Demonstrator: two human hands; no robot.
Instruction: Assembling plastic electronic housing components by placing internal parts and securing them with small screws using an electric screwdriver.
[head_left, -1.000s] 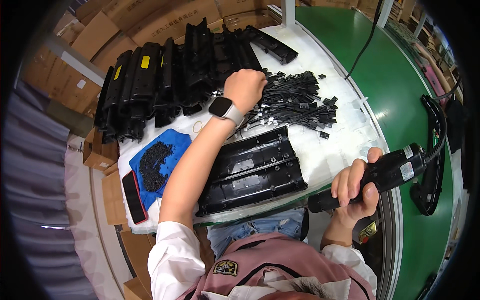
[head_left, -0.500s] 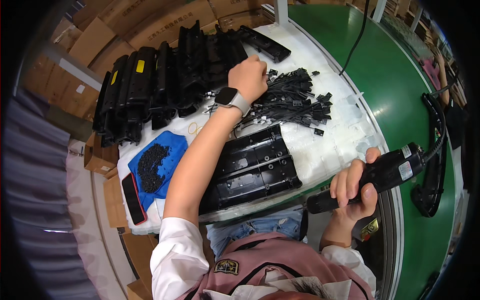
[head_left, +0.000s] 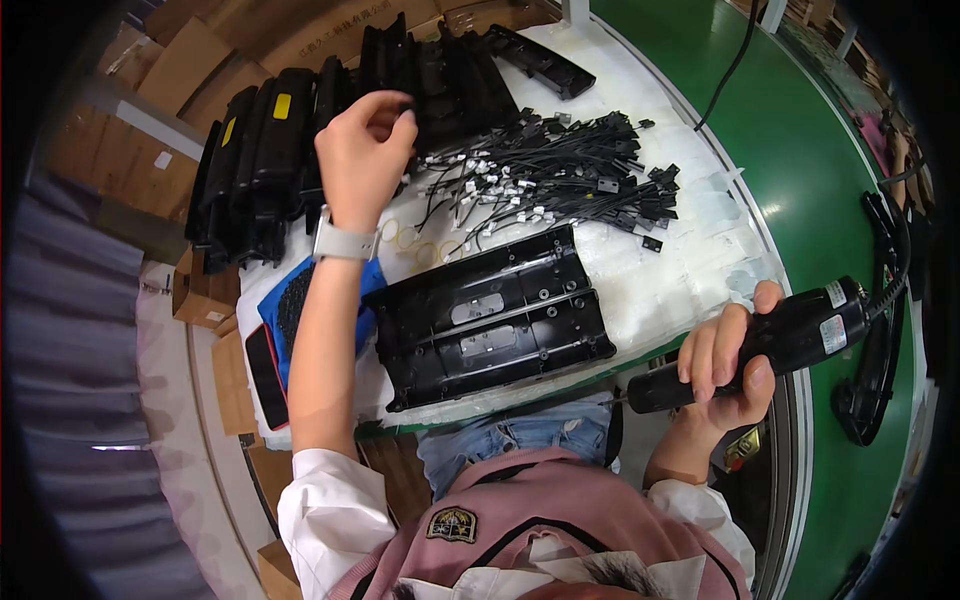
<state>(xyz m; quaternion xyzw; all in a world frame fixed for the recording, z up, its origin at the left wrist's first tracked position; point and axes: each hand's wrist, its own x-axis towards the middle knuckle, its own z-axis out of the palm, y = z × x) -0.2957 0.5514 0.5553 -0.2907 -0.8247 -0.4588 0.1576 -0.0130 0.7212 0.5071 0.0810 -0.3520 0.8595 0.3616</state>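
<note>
My right hand (head_left: 722, 365) is wrapped round a black electric screwdriver (head_left: 790, 332), its bit end pointing left beyond the table's front edge. My left hand (head_left: 362, 155), with a watch on the wrist, is over the back of the table beside the standing black housings (head_left: 275, 140). Its fingers are curled toward the thumb, and what is between them, if anything, is hard to make out against the dark parts. Two long black plastic shells (head_left: 490, 315) lie side by side in front of me. Behind them is a pile of short black cables with connectors (head_left: 590, 175).
Small black screws (head_left: 292, 300) lie on a blue cloth (head_left: 366, 272), partly behind my left forearm. A phone (head_left: 265, 375) lies at the left table edge. Several yellowish rings (head_left: 425, 252) lie behind the shells. Cardboard boxes (head_left: 330, 40) stand behind; a green surface (head_left: 800, 200) runs along the right.
My left hand has moved left from the cable pile to the standing housings, its forearm now covering part of the blue cloth. The right hand still holds the screwdriver. The view has shifted slightly.
</note>
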